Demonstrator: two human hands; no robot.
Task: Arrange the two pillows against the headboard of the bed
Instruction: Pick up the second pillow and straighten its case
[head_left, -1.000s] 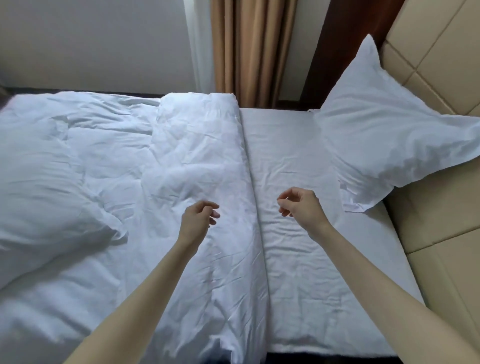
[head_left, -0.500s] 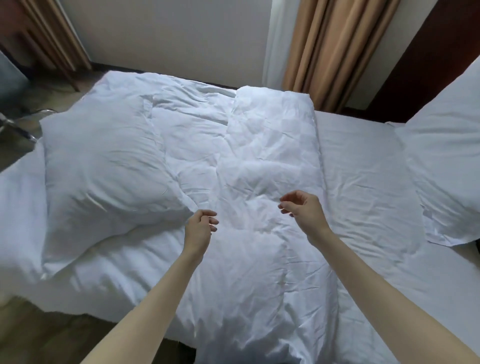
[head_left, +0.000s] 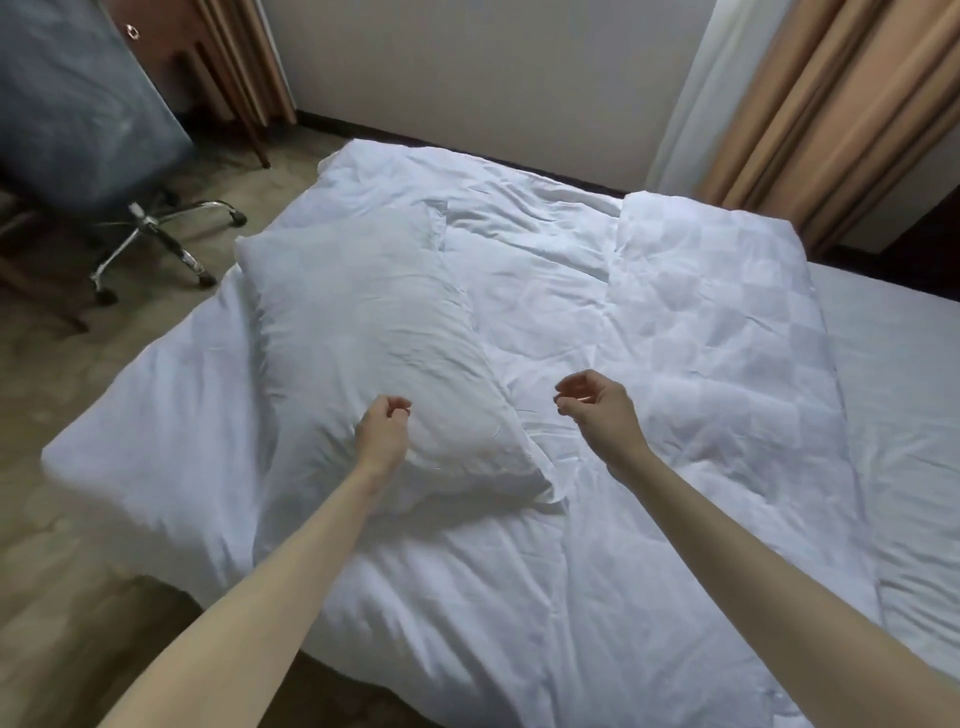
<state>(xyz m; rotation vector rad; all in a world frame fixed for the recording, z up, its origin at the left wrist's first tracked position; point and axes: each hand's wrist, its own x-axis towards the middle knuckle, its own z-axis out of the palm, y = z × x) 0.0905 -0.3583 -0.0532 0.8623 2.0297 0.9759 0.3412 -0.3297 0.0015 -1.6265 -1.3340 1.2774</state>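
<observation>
A white pillow (head_left: 363, 332) lies flat on the white duvet (head_left: 571, 545) near the foot of the bed, left of centre. My left hand (head_left: 383, 431) hovers over the pillow's near end, fingers loosely curled, holding nothing. My right hand (head_left: 597, 410) hangs above the duvet just right of the pillow's near corner, fingers curled and apart, also holding nothing. The second pillow and the headboard are out of view to the right.
The duvet's folded edge (head_left: 717, 322) runs across the bed, with bare sheet (head_left: 898, 364) to its right. An office chair with a chrome base (head_left: 156, 234) stands on the floor at left. Tan curtains (head_left: 831, 119) hang behind the bed.
My view has swung left, away from the headboard and the pillow leaning there. The pillow at the foot of the bed is now under my left hand. Both hands stay loosely curled.
</observation>
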